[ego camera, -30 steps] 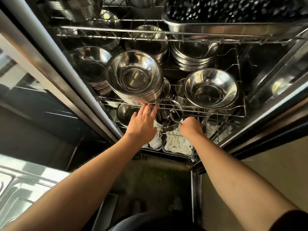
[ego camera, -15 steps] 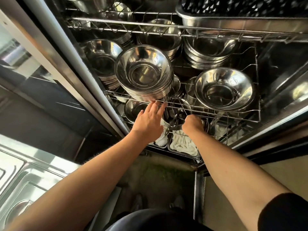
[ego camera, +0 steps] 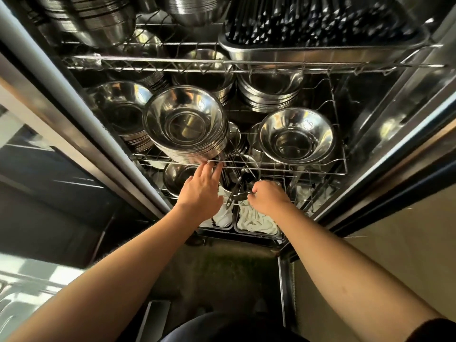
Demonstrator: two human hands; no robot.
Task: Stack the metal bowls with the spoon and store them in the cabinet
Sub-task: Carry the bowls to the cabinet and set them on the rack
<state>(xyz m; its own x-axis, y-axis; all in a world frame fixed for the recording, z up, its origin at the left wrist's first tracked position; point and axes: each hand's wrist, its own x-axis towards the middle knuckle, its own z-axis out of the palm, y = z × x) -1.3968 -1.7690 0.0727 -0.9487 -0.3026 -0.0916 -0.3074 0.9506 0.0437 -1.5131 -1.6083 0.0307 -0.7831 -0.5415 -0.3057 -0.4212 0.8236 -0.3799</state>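
Inside the open cabinet, a tall stack of metal bowls [ego camera: 185, 124] stands at the front of a wire shelf [ego camera: 308, 166]. My left hand [ego camera: 199, 191] reaches up with fingers extended, its tips touching the shelf's front wire right under that stack. My right hand [ego camera: 267, 196] is curled on the rim of a dark metal bowl [ego camera: 243, 187] on the shelf below. A spoon [ego camera: 233, 193] lies in that bowl, its handle sticking out toward me. Another bowl [ego camera: 176, 176] sits left of it, partly hidden by my left hand.
A second bowl stack [ego camera: 296, 137] stands at the right of the same shelf, with more stacks behind. A steel tray of cutlery [ego camera: 320, 53] sits on the upper shelf. Trays of white cloths [ego camera: 254, 218] lie at the bottom. The cabinet's frame [ego camera: 74, 107] runs along the left.
The view has shifted closer to the cabinet. Both hands have stayed at the lower shelf, the right hand closing further onto the bowl's rim.
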